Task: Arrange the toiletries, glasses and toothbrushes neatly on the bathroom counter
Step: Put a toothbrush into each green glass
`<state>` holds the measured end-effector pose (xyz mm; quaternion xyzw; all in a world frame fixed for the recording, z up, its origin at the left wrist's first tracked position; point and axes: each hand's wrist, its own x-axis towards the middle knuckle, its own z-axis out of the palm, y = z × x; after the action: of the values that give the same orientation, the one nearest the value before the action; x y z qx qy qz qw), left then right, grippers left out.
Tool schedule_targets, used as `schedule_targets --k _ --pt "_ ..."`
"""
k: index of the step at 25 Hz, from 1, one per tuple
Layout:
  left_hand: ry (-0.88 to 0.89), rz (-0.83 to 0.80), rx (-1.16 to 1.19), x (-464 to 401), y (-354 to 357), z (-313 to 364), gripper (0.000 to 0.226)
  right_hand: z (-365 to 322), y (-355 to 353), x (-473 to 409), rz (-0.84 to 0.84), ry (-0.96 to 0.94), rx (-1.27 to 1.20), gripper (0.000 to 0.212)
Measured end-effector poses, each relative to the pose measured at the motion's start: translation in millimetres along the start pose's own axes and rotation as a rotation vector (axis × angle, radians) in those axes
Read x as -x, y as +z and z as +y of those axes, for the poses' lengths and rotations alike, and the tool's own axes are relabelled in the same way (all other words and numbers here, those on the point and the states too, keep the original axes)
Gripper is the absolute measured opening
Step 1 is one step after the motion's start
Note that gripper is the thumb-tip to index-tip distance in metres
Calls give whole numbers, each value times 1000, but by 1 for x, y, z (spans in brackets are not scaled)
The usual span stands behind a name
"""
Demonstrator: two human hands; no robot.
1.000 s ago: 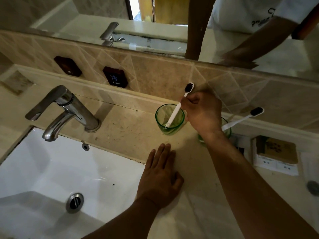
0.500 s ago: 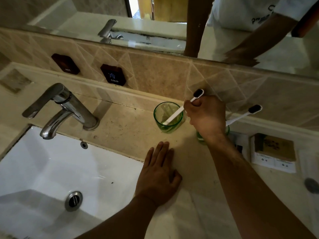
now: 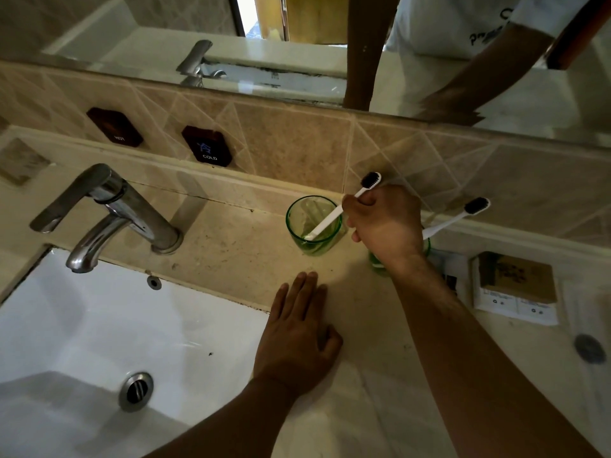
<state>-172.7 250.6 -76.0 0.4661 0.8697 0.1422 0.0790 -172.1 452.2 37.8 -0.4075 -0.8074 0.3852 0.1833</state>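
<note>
A green glass [image 3: 312,226] stands upright on the beige counter [image 3: 231,252] near the back ledge. A white toothbrush with black bristles [image 3: 327,221] leans inside it, head up to the right. My right hand [image 3: 385,223] pinches its handle just above the rim. Behind that hand a second green glass [image 3: 380,264] is mostly hidden; a second toothbrush [image 3: 463,214] sticks out of it to the right. My left hand [image 3: 297,335] lies flat on the counter, fingers apart, holding nothing.
A white sink [image 3: 99,342] with a chrome faucet [image 3: 109,209] fills the left. Small white and brown toiletry boxes [image 3: 515,287] lie at the right, with a dark round cap [image 3: 590,348] nearer the edge. A mirror runs above the tiled backsplash.
My right hand has tilted the toothbrush over to the right in the glass, its head now lower and further right. The left hand has stayed flat.
</note>
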Motion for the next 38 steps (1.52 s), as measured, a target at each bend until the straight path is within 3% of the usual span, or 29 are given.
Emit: schedule_targets --k 18,21,27,38 --pt "-3 -16 -7 0 1 1 77 -1 -6 3 -37 -4 -52 41" --pt "-8 -26 -10 0 0 0 77 5 -24 26 56 64 -113 36" --pt "1 -15 -10 0 1 1 75 55 -54 66 439 187 -208 20" --pt "-2 -7 -6 0 1 0 74 84 -56 41 382 176 -124 23"
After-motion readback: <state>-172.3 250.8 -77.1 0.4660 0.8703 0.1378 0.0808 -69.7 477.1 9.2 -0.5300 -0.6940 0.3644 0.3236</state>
